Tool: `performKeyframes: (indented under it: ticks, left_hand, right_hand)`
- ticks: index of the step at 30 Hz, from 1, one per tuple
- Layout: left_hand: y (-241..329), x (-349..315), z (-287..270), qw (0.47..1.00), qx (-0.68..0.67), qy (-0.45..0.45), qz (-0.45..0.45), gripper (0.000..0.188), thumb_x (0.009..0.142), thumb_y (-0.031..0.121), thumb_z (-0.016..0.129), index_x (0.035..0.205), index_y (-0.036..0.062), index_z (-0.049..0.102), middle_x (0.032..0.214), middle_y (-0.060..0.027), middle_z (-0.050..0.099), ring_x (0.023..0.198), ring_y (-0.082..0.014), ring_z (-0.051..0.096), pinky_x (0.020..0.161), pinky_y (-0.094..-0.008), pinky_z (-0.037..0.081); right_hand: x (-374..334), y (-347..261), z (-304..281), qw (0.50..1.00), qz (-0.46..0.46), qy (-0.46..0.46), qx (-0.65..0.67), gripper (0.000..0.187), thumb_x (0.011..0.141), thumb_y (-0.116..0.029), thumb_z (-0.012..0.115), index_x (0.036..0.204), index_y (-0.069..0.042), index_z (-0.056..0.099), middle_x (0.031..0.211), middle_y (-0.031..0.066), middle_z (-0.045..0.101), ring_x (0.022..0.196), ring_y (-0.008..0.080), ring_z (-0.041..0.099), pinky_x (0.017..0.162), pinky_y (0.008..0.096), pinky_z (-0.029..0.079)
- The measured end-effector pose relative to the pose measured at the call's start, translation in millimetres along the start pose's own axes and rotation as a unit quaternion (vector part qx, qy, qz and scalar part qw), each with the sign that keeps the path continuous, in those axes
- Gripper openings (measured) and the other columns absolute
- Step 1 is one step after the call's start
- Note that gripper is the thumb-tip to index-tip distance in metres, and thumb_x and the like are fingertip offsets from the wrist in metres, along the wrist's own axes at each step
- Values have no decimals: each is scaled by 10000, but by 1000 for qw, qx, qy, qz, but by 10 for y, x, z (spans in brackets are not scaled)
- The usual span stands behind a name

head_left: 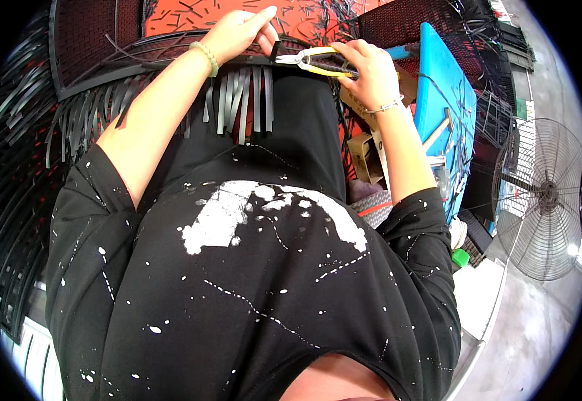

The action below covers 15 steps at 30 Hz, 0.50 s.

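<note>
A round wire-guarded fan (548,194) stands at the right rim of the frame, and left of it a long blue panel (438,87) leaves a gap between its near edge and the wrist of the right hand (374,70). At upper centre, a red surface (231,17) strewn with dark scraps ends at a black rail (114,79), below which grey strips (268,100) hang. The left hand (241,33) has bent fingers, their hold impossible to tell, while the right grips yellow-handled pliers (317,69), handles spread, tips at a small black piece (277,51) in the narrow space between the hands.
</note>
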State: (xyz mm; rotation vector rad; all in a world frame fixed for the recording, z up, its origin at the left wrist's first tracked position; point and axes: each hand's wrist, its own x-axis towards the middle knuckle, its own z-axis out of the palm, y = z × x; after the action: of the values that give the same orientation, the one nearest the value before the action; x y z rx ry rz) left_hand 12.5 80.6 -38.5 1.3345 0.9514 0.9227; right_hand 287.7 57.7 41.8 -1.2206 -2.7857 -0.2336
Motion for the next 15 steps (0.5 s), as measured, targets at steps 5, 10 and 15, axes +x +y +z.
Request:
performKeyframes:
  ticks: [5,10,15]
  left_hand:
    - [-42,34,13,998,-31,9,-59,530,1003,389,414,774,-6,683,658,-85,673,591,-138,591,623,-250,436]
    - [-133,79,-42,998,-57,6,-28,461,988,379,464,924,-28,670,812,-102,688,793,-149,637,823,-278,464]
    - [-186,110,42,984,-104,113,88,416,1005,336,430,1024,-14,655,951,-92,689,855,-166,632,860,-284,471]
  right_hand:
    - [52,-85,92,1000,-9,13,-15,600,623,-158,795,1189,-168,594,956,33,563,953,236,569,883,378,435]
    - [-50,-103,113,1000,0,10,-10,558,626,-153,786,1151,-152,598,935,41,568,909,246,583,849,374,448]
    - [-327,-20,134,996,55,61,46,492,624,-167,790,1087,-121,631,873,59,584,830,276,605,761,382,488]
